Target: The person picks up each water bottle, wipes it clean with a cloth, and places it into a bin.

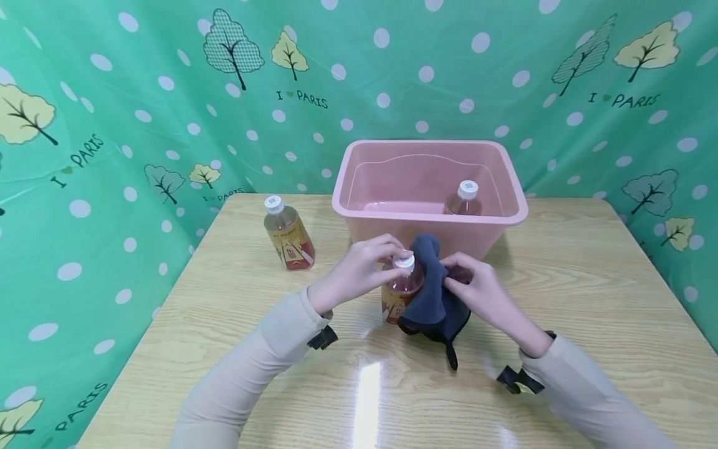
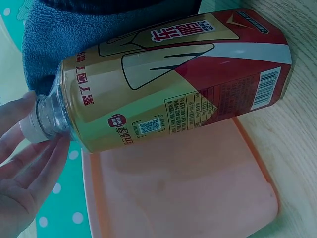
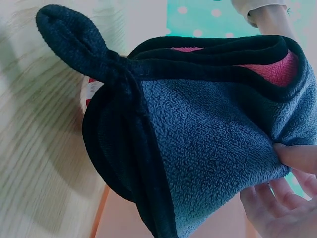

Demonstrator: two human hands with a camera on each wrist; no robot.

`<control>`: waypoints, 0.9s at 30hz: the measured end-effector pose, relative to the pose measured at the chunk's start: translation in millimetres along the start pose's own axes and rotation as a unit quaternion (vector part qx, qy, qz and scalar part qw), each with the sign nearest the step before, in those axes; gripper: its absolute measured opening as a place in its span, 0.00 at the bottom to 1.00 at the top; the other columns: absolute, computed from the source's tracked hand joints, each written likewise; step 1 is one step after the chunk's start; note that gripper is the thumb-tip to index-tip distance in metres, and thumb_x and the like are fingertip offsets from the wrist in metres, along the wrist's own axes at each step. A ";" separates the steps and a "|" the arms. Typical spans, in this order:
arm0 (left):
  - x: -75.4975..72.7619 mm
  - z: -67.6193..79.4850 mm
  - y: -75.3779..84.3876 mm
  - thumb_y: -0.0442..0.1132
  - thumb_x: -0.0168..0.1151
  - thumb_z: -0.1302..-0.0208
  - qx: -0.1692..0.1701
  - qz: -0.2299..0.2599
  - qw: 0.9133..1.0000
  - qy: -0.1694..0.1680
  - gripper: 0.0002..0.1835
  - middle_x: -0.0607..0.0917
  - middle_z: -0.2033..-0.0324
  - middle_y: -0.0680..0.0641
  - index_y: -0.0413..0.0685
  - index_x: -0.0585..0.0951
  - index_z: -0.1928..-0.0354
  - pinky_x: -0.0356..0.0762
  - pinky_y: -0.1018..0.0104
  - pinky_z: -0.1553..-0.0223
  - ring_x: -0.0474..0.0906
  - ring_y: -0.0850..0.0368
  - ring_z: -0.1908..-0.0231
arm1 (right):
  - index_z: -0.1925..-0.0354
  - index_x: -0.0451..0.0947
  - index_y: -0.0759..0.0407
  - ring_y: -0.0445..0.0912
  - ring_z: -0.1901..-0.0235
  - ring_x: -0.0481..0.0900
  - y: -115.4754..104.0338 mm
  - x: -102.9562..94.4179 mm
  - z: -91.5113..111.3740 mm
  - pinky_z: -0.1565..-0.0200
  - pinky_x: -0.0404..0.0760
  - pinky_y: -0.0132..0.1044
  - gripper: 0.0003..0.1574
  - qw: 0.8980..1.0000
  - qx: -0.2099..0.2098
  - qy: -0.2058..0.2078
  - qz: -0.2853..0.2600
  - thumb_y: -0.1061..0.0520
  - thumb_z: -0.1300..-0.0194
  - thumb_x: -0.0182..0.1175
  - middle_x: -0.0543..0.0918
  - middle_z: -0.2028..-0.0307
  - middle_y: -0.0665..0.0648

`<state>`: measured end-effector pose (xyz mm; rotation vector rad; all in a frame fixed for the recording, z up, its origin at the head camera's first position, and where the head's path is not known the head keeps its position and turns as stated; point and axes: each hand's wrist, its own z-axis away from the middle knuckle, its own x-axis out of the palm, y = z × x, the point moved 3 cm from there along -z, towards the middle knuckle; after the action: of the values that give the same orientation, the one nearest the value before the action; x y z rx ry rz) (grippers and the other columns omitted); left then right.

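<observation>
A labelled drink bottle with a white cap stands on the table in front of the pink bin. My left hand grips it by the cap, and in the left wrist view the fingers and thumb wrap the cap and neck. Against the bottle's right side lies a dark blue-grey cloth with black edging and a hanging loop. My right hand pinches this cloth between thumb and fingers. In the right wrist view the cloth bunches up, its pink inner side showing at the folds, and hides most of the bottle.
The pink bin stands behind the hands, with another white-capped bottle inside at the right. A third bottle is upright on the wooden table at the left. A green patterned curtain hangs behind.
</observation>
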<state>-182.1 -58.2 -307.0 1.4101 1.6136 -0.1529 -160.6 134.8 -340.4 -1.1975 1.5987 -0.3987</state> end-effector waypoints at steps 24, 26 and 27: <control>0.3 1.6 -0.6 0.31 0.65 0.50 -0.002 -0.009 1.000 0.005 0.09 0.80 0.66 0.47 0.39 0.79 0.65 0.74 0.78 0.66 0.76 0.61 0.67 | 0.67 0.76 0.67 0.42 0.72 0.75 5.5 12.5 9.2 0.69 0.76 0.31 0.13 0.999 0.013 0.033 0.023 0.77 0.53 0.59 0.79 0.70 0.58; -0.1 1.5 -0.4 0.31 0.65 0.50 -0.005 -0.006 1.000 0.004 0.09 0.80 0.66 0.47 0.39 0.79 0.65 0.75 0.77 0.67 0.76 0.61 0.67 | 0.67 0.76 0.66 0.40 0.72 0.74 6.2 13.2 9.5 0.69 0.76 0.31 0.13 0.999 0.016 0.034 0.024 0.76 0.53 0.59 0.79 0.71 0.57; -0.3 1.5 -0.3 0.31 0.65 0.50 -0.007 -0.005 1.000 0.004 0.09 0.80 0.66 0.47 0.39 0.79 0.65 0.75 0.77 0.67 0.76 0.61 0.68 | 0.68 0.76 0.66 0.40 0.72 0.74 6.6 13.6 9.7 0.69 0.75 0.30 0.13 0.999 0.019 0.034 0.021 0.76 0.53 0.59 0.79 0.71 0.57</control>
<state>-181.6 -59.5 -307.8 1.3937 1.6257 -0.1428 -154.7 129.2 -356.3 -1.1309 1.6645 -0.4460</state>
